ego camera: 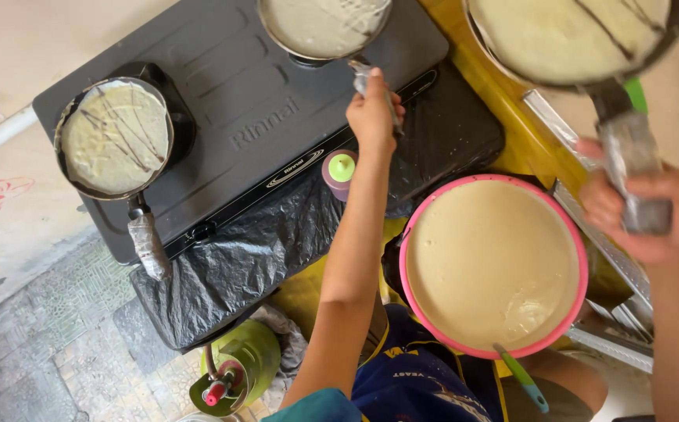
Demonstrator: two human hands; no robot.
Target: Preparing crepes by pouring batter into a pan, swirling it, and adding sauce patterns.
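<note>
The person's left hand [373, 109] is closed around the foil-wrapped handle [364, 76] of a small round pan [325, 25] that sits on the far burner of a dark two-burner gas stove [277, 117]; the pan is coated with a thin pale layer of batter. The right hand [652, 211] is wrapped tight around the foil-wrapped handle of a second pan [574, 35], held up in the air at the upper right, above the yellow table edge [511, 125]; its pale batter layer carries a few dark drizzled lines. Both pans look like thin, light metal, stiff and easy to tilt with one hand, yet the wet batter inside would probably run or tear if they were tipped sharply. The wrapped handles seem the sensible place to hold, since the rims are likely hot; the crinkled foil may be a little slippery, so a full closed fist suits it, as both hands show. A third pan [116, 137] with drizzled batter rests untouched on the left burner. Below the hands stands a wide pink-rimmed bowl [582, 258] full of smooth batter, with a green-handled ladle [521, 379] leaning in it. A small squeeze bottle with a green cap [341, 168] stands by the stove front, and a green gas cylinder [249, 355] sits on the floor.
</note>
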